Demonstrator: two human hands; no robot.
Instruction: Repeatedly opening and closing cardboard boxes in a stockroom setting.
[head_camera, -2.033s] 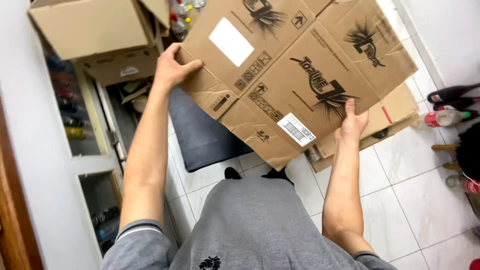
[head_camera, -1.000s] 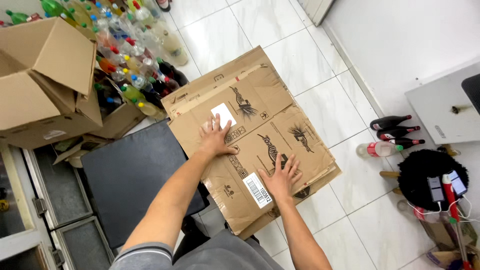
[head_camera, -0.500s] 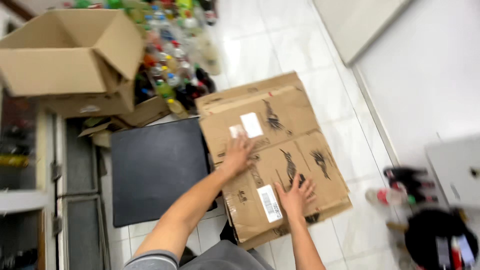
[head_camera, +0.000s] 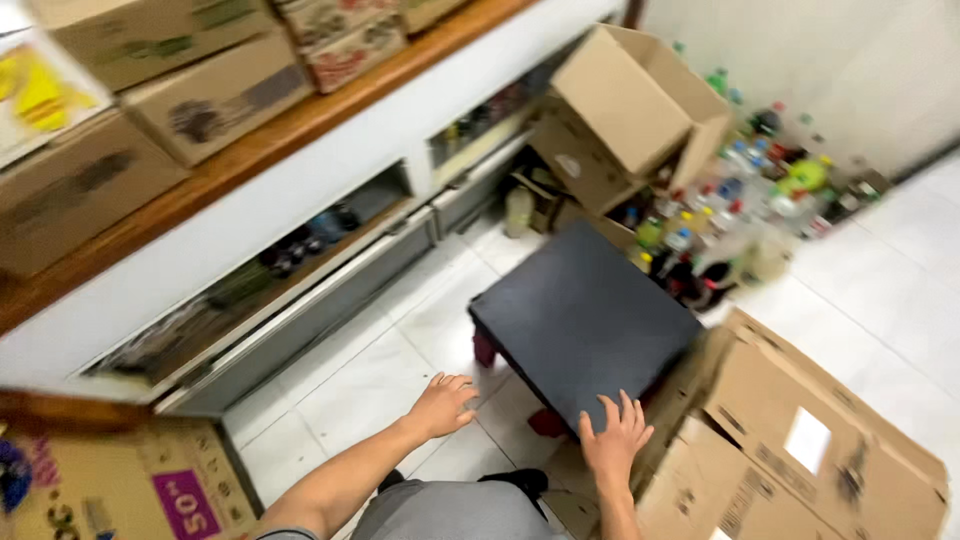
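Cardboard, the flattened box (head_camera: 800, 440), now lies released on the floor tiles; left hand (head_camera: 443, 404) hovers spread, right hand (head_camera: 612, 440) spread over the dark low stool (head_camera: 580, 320).

White tiled floor (head_camera: 370, 385) under low black table (head_camera: 585, 320), flattened cardboard (head_camera: 800, 440), bottles (head_camera: 740, 215).

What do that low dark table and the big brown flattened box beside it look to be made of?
The low dark square table looks like matte-coated wood or board, judging by its flat, dull top; the reddish feet hint at wood. The flattened brown box looks like corrugated cardboard: creased flaps, raw brown surface.
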